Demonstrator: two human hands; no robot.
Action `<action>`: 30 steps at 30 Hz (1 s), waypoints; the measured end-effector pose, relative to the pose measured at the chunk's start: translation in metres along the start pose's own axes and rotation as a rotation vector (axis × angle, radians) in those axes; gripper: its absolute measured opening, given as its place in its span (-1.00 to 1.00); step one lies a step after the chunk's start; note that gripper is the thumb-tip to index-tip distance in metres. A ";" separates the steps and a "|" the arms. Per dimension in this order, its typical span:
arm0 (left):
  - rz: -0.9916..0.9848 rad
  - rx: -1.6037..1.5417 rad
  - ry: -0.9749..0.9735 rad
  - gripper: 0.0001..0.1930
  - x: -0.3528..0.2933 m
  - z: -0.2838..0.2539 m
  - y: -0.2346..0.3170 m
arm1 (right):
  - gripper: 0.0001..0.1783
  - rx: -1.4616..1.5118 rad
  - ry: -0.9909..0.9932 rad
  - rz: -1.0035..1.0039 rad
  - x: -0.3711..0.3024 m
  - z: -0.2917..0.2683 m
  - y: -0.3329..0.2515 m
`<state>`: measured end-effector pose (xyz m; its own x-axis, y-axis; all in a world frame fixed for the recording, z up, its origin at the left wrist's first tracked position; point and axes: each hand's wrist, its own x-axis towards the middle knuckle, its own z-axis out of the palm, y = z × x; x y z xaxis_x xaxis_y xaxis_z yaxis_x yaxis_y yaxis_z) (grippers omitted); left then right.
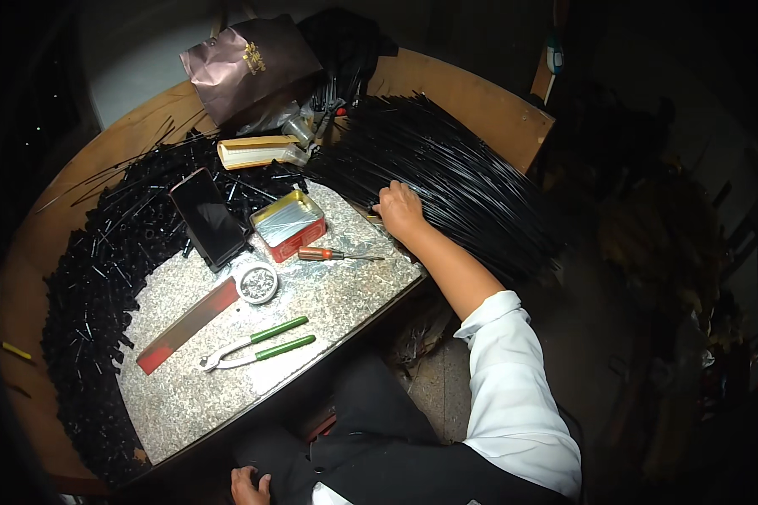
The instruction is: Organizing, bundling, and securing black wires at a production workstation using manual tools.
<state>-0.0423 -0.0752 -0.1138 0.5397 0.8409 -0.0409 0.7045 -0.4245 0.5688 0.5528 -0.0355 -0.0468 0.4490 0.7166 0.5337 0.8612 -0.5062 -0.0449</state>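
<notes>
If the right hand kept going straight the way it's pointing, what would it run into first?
The right hand already rests at the edge of the pile of thin black rods, fingers pointing up and away from the person. Going on, it would likely push straight into those rods; nothing else shows in that line.

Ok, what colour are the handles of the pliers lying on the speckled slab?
Green, on the metal-jawed pliers; clearest in the head view, near the slab's front edge.

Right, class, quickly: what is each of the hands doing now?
Left hand: resting on the dark lap, holding nothing visible.
Right hand: reaching onto the pile of black rods; grip cannot be told.
</notes>
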 end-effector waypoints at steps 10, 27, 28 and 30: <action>-0.031 -0.010 0.020 -0.77 0.002 -0.001 0.001 | -0.86 -0.034 0.091 0.012 0.013 0.014 0.010; -0.039 0.004 0.016 -0.68 -0.004 0.001 -0.005 | -0.70 0.610 0.375 0.527 0.013 -0.039 0.071; -0.039 0.004 0.020 -0.68 -0.005 0.002 -0.006 | -0.70 0.598 0.410 0.464 0.011 -0.042 0.070; -0.055 -0.012 0.020 -0.67 -0.006 0.005 -0.010 | -0.68 1.024 0.274 0.729 0.005 -0.049 0.069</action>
<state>-0.0502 -0.0778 -0.1228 0.4906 0.8696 -0.0559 0.7272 -0.3731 0.5762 0.6033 -0.0903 -0.0063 0.9328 0.2478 0.2616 0.2826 -0.0527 -0.9578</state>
